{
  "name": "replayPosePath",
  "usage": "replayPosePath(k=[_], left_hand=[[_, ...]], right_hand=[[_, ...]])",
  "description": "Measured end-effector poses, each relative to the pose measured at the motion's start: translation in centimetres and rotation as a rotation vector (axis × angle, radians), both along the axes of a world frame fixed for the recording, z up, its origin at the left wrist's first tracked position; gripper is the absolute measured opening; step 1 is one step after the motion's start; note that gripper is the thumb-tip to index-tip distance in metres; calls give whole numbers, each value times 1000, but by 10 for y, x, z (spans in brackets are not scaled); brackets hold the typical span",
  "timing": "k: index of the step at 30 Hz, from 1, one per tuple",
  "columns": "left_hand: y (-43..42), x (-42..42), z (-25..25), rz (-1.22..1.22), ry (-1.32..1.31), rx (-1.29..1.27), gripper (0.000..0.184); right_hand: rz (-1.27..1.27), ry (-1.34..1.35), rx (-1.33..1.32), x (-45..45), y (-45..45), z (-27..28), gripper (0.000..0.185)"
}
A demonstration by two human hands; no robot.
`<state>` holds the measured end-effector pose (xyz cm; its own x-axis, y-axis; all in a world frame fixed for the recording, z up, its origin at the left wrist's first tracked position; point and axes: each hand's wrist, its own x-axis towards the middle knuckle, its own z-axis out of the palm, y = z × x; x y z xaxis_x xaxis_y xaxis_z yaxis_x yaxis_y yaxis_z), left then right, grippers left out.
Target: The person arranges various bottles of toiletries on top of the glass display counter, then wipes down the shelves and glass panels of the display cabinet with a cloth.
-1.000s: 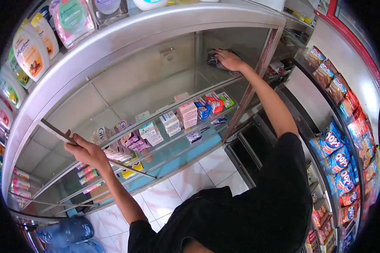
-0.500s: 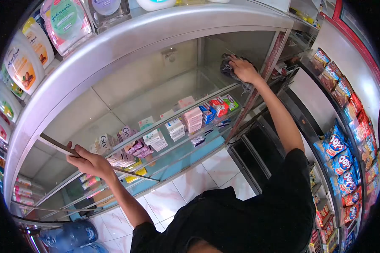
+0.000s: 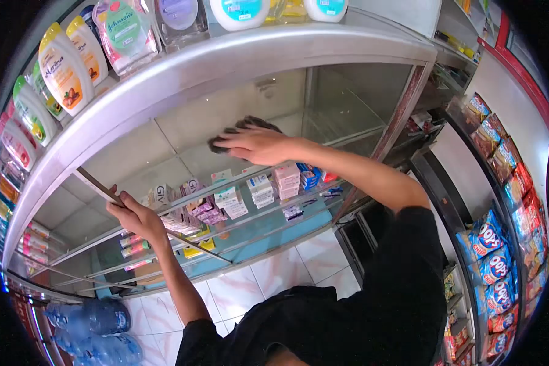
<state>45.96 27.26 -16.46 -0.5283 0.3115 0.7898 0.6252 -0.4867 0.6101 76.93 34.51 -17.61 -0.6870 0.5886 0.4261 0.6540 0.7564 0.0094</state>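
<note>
Inside the display cabinet, my right hand [image 3: 259, 146] presses a dark cloth [image 3: 217, 145] with its fingers bent over it. The cloth lies against a clear glass surface [image 3: 335, 113], above the shelf of small boxes. My left hand [image 3: 137, 216] is closed round the thin metal edge strip [image 3: 96, 184] of a glass panel at the cabinet's left side. Below and between the hands stand small product boxes, among them white boxes [image 3: 230, 201], pink boxes [image 3: 287, 181] and purple packs [image 3: 206, 210].
Lotion bottles [image 3: 67, 70] line the cabinet top behind its curved metal rim [image 3: 226, 55]. Snack bags [image 3: 494, 268] hang on a rack at the right. Large blue water bottles [image 3: 97, 329] stand at the lower left on the tiled floor [image 3: 268, 268].
My right hand has swept the cloth leftward from the cabinet's right end to its middle. My left hand keeps hold of the strip. The view has shifted slightly.
</note>
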Motion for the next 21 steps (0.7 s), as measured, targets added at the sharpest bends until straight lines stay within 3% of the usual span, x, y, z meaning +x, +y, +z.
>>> replayPosePath(k=[1, 3, 5, 7, 10, 13, 14, 15, 16, 18, 20, 21], left_hand=[[1, -1, 0, -9, -17, -14, 24], [2, -3, -4, -21, -51, -54, 23], [6, -4, -5, -8, -34, -12, 23], [5, -3, -5, 20, 4, 16, 22], [5, -4, -5, 2, 0, 14, 22], [1, -3, -3, -14, -15, -20, 21], [1, -3, -3, -26, -20, -19, 21], [0, -4, -4, -38, -23, -23, 21], [0, -4, -4, -45, -26, -31, 21], [-1, -1, 0, -35, -19, -17, 21], [1, -3, -3, -43, -22, -3, 21], [1, -5, -4, -47, -32, -22, 21]], right_hand=[[37, 20, -42, 17, -8, 6, 51], [-239, 23, -292, 58, -15, 20, 49], [-368, 35, -289, 118, 20, 19, 44], [-682, -94, -313, 169, 59, 30, 45], [-914, 108, -374, 181, 131, 24, 46], [-443, 121, -169, 99, 192, -8, 45], [-276, 121, -124, 53, 185, -11, 45], [-204, 11, -311, -9, 129, 25, 48], [-96, 2, -336, -51, 97, 26, 47], [193, 72, -289, -78, 29, 19, 45], [340, 10, -108, -57, -15, 16, 44], [275, 24, -149, -36, -28, 16, 43]])
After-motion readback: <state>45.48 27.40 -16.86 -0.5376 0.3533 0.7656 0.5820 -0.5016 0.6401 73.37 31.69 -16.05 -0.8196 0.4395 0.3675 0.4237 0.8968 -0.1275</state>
